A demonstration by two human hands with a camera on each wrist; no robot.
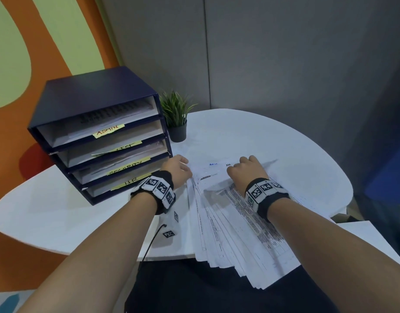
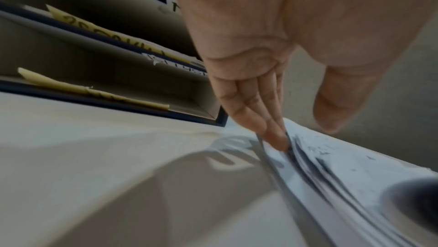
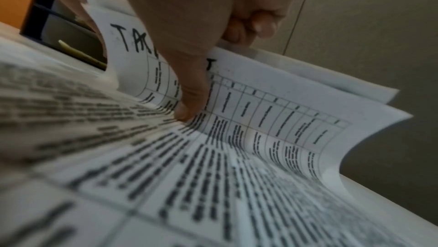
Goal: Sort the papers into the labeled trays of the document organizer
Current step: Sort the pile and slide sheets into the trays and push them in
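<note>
A navy document organizer (image 1: 81,98) stands at the table's left, its four trays tagged with yellow notes; ADMIN (image 1: 107,130) is on top and HR (image 1: 131,182) at the bottom. A fanned stack of printed papers (image 1: 235,222) lies in front of me and overhangs the near edge. My left hand (image 1: 178,168) is at the stack's left edge. Its straight fingers (image 2: 260,116) are tucked between sheets, with the thumb apart above. My right hand (image 1: 246,170) pinches the top sheets: a table sheet (image 3: 272,101) with handwritten letters curls up between thumb and curled fingers.
A small potted plant (image 1: 176,118) stands right of the organizer. The white rounded table (image 1: 285,150) meets a grey partition behind. Two printed marker squares (image 1: 168,233) and a black cable (image 1: 151,242) lie near the front edge. A blue object (image 1: 393,172) is at far right.
</note>
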